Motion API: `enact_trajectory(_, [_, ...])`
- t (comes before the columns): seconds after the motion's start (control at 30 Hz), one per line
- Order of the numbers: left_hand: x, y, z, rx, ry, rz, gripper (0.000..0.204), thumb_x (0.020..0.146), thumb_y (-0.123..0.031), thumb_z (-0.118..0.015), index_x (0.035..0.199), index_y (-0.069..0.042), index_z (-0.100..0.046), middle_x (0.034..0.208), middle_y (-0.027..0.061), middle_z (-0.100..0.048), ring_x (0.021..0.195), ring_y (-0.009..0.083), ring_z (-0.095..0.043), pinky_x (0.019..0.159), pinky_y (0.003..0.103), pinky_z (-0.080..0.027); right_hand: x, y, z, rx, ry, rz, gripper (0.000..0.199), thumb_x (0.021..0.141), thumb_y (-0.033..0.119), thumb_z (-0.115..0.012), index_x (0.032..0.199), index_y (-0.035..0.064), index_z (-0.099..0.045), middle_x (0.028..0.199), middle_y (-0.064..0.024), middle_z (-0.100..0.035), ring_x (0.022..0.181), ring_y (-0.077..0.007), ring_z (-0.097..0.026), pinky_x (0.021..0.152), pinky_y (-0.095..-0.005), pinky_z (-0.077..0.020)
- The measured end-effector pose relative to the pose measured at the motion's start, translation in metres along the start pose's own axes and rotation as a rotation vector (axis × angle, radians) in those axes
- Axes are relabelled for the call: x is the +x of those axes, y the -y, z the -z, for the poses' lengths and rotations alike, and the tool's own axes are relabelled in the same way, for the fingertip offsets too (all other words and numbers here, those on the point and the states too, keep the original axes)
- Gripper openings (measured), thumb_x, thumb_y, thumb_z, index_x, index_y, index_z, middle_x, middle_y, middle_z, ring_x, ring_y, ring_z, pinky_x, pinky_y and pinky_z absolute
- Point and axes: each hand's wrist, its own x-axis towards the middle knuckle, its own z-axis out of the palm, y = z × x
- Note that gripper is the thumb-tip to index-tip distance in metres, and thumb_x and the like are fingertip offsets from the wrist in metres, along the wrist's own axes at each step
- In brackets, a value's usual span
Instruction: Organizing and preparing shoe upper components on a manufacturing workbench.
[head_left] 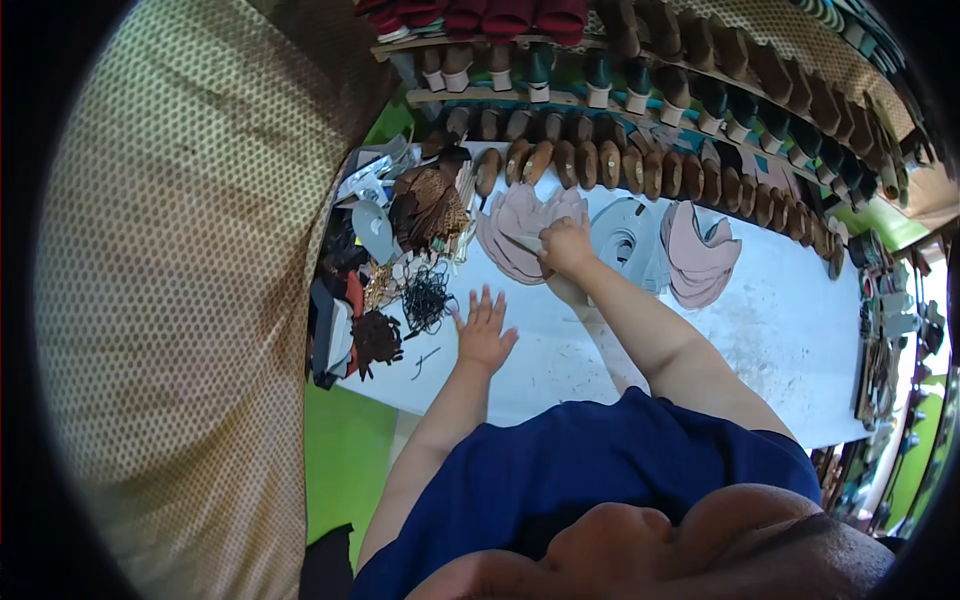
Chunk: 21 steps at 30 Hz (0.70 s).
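Wearer's head (640,535) at the bottom edge, pale pink pieces (510,240) under the right hand (567,246)

Across my feed, the navy shirt (590,450) fills the lower middle. At far left I see a patterned curtain (180,300). Next, on the left end of the white table (770,370), lie a stack of brown pieces (428,205), a tangle of black cord (427,300) and a dark brown bundle (377,338). Just right of these I have the left hand (486,340), palm down, its fingers spread wide and holding nothing.

Near the centre, the pale pink pieces lie fanned in a pile on the table. My view puts the right hand over their right side, fingers bent; I cannot tell whether they grip a piece. Beside that hand sits a pale grey coil (625,245), and right of it a second pink stack (700,265). Brown shoe shapes (610,165) line the table's back edge, below shelves of shoes (600,80) at the top of the frame.
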Motion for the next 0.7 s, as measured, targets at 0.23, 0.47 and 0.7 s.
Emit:
enact_trajectory(0.23, [0.085, -0.021, -0.011, -0.081, 0.072, -0.069, 0.082, 0.091, -0.049, -0.055, 0.160, -0.019, -0.021, 0.167, 0.0049, -0.020, 0.154, 0.0276, -0.015, 0.118, 0.066, 0.001, 0.004, -0.014, 0.001, 0.022, -0.015, -0.095, 0.020, 0.086, 0.028, -0.062, 0.094, 0.0126, -0.073, 0.105, -0.0085, -0.070, 0.114, -0.0308, -0.058, 0.109, -0.0768, -0.0164])
enact_trajectory(0.47, [0.090, -0.022, -0.021, -0.073, 0.038, -0.092, 0.082, 0.092, -0.050, -0.055, 0.160, -0.021, -0.020, 0.167, 0.0045, -0.021, 0.154, 0.0282, -0.016, 0.118, 0.065, 0.001, 0.056, -0.050, 0.063, 0.341, -0.341, -0.374, 0.026, 0.090, 0.033, -0.061, 0.093, 0.0094, -0.071, 0.097, -0.0150, -0.070, 0.100, -0.0395, -0.063, 0.109, -0.0690, -0.0271])
enact_trajectory(0.7, [0.088, -0.020, -0.023, -0.079, 0.017, -0.081, 0.080, 0.091, -0.049, -0.056, 0.159, -0.021, -0.025, 0.166, 0.0073, -0.021, 0.153, 0.0296, -0.019, 0.118, 0.065, 0.001, 0.031, -0.032, 0.116, 0.344, -0.621, -0.251, 0.019, 0.089, 0.024, -0.065, 0.098, 0.0071, -0.066, 0.092, -0.0189, -0.069, 0.087, -0.0430, -0.064, 0.096, -0.0579, -0.0411])
